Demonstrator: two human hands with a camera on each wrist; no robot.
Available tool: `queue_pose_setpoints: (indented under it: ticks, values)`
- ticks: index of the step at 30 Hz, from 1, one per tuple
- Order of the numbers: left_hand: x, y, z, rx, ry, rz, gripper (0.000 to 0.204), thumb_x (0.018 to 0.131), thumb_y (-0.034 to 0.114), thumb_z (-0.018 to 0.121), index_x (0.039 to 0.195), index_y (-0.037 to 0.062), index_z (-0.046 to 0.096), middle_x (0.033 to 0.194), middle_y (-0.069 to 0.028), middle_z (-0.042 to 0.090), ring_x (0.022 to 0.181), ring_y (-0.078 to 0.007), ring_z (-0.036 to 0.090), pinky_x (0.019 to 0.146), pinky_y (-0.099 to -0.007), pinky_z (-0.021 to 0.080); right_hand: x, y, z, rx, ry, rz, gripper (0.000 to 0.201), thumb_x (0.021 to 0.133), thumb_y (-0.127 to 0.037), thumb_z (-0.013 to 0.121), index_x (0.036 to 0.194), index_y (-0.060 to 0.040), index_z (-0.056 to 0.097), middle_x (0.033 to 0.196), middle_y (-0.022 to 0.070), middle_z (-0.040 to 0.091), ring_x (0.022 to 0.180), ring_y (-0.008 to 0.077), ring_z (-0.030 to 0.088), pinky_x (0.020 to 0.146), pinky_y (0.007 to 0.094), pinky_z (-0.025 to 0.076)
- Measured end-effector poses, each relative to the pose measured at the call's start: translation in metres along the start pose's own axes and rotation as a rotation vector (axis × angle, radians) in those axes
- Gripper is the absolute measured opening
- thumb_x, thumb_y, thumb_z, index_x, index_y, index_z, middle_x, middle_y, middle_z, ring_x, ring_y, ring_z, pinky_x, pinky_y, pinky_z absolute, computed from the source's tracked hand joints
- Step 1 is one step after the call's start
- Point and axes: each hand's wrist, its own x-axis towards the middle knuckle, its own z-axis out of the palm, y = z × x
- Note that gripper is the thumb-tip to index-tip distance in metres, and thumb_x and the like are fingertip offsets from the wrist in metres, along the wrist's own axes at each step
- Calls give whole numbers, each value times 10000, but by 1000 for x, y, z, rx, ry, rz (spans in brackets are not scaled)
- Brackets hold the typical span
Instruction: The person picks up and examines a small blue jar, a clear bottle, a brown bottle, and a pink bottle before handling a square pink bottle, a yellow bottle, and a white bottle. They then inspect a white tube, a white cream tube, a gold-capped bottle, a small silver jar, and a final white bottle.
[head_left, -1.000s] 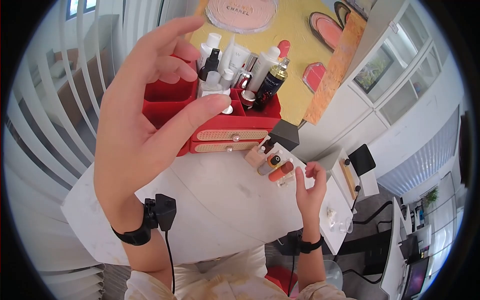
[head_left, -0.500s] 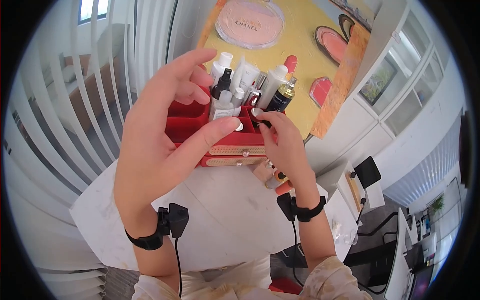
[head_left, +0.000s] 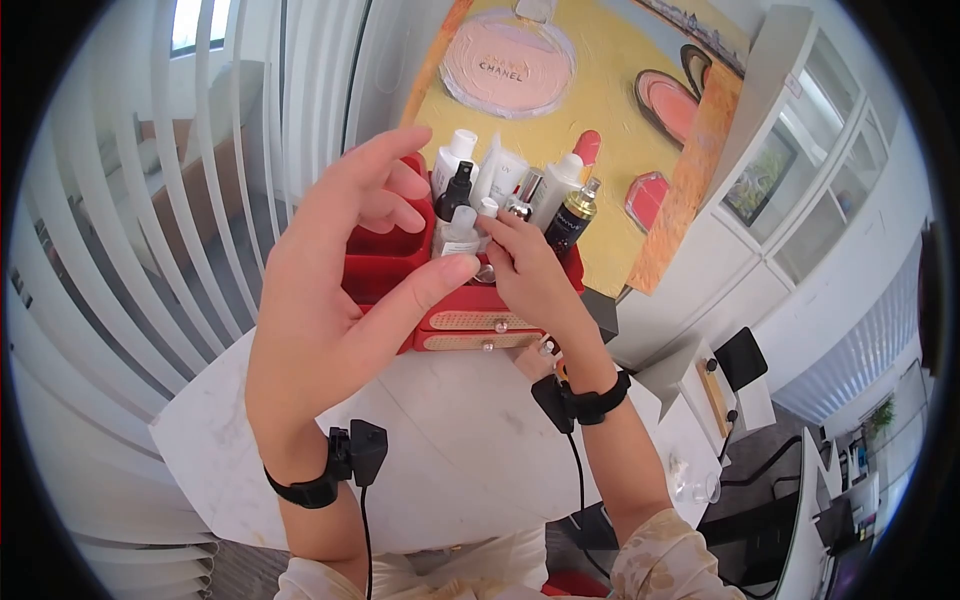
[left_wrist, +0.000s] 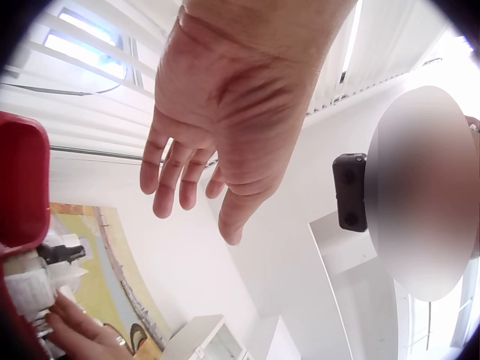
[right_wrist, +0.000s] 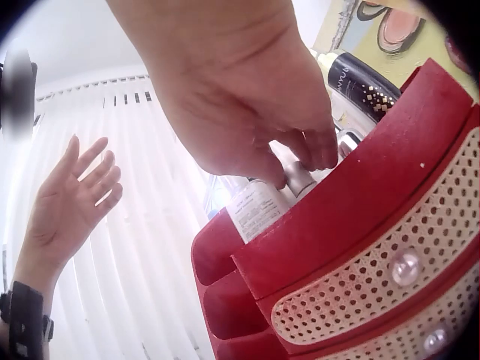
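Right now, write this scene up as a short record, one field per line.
Left hand: raised, fingers loosely bent, holding nothing
Right hand: fingers down at a small capped bottle; whether the grip is closed, cannot tell
Red organizer: two drawers, both shut
Dark bottle: gold-topped, standing at the organizer's right end
Table: white, marbled, under the organizer
Painting: yellow background, behind the organizer

Right hand (head_left: 532,272): fingertips moved left to the small white-capped bottle (head_left: 488,207).
Table bottles (head_left: 527,362): now mostly behind its wrist (head_left: 592,374).
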Motion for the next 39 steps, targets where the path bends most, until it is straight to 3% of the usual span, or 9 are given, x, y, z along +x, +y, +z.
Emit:
queue_pose_setpoints:
  ticks: [12, 15, 16, 19, 26, 29, 31, 33, 39]
  values:
    - [1, -2, 5, 25, -29, 0, 707, 807, 67, 803, 1450, 35, 511, 1128, -76, 635, 1010, -157, 633, 974, -328, 491, 8, 8, 8, 118, 78, 9, 350, 963, 16, 527, 1299, -15, 623, 1174, 230, 573, 1046, 402, 584, 957, 432, 482]
    - [1, -2, 5, 41, -30, -1, 713, 804, 59, 802, 1452, 29, 507, 1134, -82, 632, 1005, -158, 630, 967, -324, 490, 12, 7, 12, 145, 324, -5, 310, 978, -21, 579, 1285, -27, 613, 1222, 197, 532, 1011, 347, 598, 888, 392, 504]
    - [1, -2, 5, 44, -32, -3, 713, 805, 56, 801, 1453, 27, 506, 1134, -84, 631, 1004, -159, 629, 965, -323, 489, 13, 3, 7, 157, 358, 23, 296, 997, -50, 597, 1292, -53, 589, 1263, 147, 492, 1013, 250, 600, 853, 337, 510]
    - [1, -2, 7, 51, -41, -20, 682, 813, 48, 794, 1437, 25, 521, 1130, -84, 630, 1001, -161, 625, 961, -321, 487, 18, -1, -5, 532, 402, 103, 291, 1022, -67, 576, 1313, -76, 565, 1265, 115, 474, 1029, 178, 588, 851, 303, 511]
    - [2, -8, 16, -36, -7, -105, 502, 860, 68, 802, 1315, 7, 599, 1021, -58, 623, 921, -146, 567, 860, -289, 494, -8, -79, -34, 1437, 205, 298, 380, 1077, -236, 515, 1405, -50, 469, 1151, 114, 626, 796, 144, 600, 680, 271, 481]
    - [1, -8, 18, -156, -11, -212, 430, 917, 74, 762, 1306, -1, 596, 896, 11, 574, 809, -71, 511, 731, -224, 441, -15, -67, -19, 1734, -34, 149, 447, 1096, -299, 387, 1409, 16, 429, 1163, 181, 605, 681, 160, 586, 637, 251, 461]
    - [0, -3, 16, -208, -48, -312, 415, 928, 85, 756, 1301, 3, 595, 835, 39, 538, 743, -40, 473, 670, -195, 399, -20, -86, -25, 1723, -29, 388, 356, 1100, -359, 427, 1268, -57, 515, 932, 84, 626, 539, 124, 489, 488, 258, 341]
    - [-1, -6, 19, -275, -78, -326, 401, 919, 100, 770, 1265, 2, 593, 807, 43, 553, 718, -24, 481, 650, -186, 391, -23, -79, -26, 1833, -231, 340, 335, 1102, -366, 415, 1230, -74, 517, 876, 75, 615, 486, 122, 474, 440, 255, 322]
    - [-2, -3, 28, -265, -145, -239, 229, 879, 124, 809, 960, 27, 619, 747, -4, 656, 635, -37, 554, 562, -205, 408, -26, -75, -28, 1802, -437, 417, 432, 1113, -463, 325, 1212, -91, 520, 883, 169, 680, 358, 117, 421, 337, 240, 288]
